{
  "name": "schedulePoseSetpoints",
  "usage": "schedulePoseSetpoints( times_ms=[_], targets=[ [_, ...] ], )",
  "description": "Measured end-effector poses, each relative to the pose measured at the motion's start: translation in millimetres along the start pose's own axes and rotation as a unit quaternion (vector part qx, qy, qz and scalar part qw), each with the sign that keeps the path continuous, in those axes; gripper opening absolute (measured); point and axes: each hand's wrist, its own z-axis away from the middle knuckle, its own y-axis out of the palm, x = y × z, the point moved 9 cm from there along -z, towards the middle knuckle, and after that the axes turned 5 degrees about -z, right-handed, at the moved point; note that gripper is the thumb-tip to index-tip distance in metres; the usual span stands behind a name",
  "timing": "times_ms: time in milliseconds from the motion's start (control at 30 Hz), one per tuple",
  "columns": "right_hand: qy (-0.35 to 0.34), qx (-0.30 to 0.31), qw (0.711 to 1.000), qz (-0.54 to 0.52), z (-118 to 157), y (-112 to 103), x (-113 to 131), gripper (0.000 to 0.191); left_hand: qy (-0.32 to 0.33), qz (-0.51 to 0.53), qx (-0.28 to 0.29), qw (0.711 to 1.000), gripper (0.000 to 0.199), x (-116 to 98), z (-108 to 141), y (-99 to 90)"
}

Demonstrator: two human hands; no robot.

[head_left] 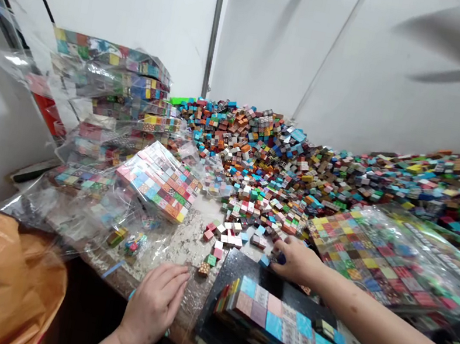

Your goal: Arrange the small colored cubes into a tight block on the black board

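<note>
My right hand (pixel 295 259) reaches to the edge of the loose cubes, thumb and fingers closed around a small dark blue cube (pixel 280 258), mostly covered. By the table's front edge is my left hand (pixel 155 304), its fingers pressed together and curled; whatever they may hold is hidden. Just beyond its fingertips sits a brown dotted cube (pixel 203 269), with a green-topped cube (pixel 211 259) behind it. Below my right forearm, a black box or tray (pixel 235 265) carries a row of printed cubes (pixel 271 315) packed side by side.
A large heap of small coloured cubes (pixel 253 140) lies against the white wall. Film-wrapped cube packs (pixel 125 82) are stacked at left, one pack (pixel 161 181) leaning in front. Another wrapped pack (pixel 389 253) lies at right. An orange sack (pixel 15 276) stands front left.
</note>
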Motion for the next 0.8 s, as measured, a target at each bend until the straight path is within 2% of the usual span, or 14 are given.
schedulePoseSetpoints(
  times_ms=[133, 300, 400, 500, 633, 700, 800],
  targets=[
    [-0.005, -0.050, 0.999, 0.004, -15, -6, 7, 0.059, 0.000, -0.008, 0.003, 1.000, 0.024, -1, 0, 0.3],
    [0.071, -0.071, 0.995, -0.014, -49, -8, -12, 0.086, 0.001, -0.014, -0.004, 1.000, 0.023, -1, 1, 1.0],
    [0.096, -0.067, 0.993, -0.031, -68, -10, -18, 0.080, 0.009, -0.021, -0.010, 1.000, 0.023, -2, 1, 0.5],
    [0.081, -0.059, 0.994, -0.041, -76, -7, -12, 0.070, 0.014, -0.024, -0.013, 1.000, 0.023, -2, 0, -0.3],
    [0.035, -0.036, 0.998, -0.049, -67, 2, 3, 0.074, 0.025, -0.030, -0.014, 0.999, 0.024, -2, 1, 0.4],
    [0.001, -0.004, 0.999, -0.054, -60, 2, 11, 0.066, 0.028, -0.035, -0.011, 0.999, 0.024, -2, 2, 1.6],
    [-0.015, 0.014, 0.998, -0.052, -63, -16, 15, 0.053, 0.028, -0.039, -0.007, 0.999, 0.025, -2, 0, 1.9]
  ],
)
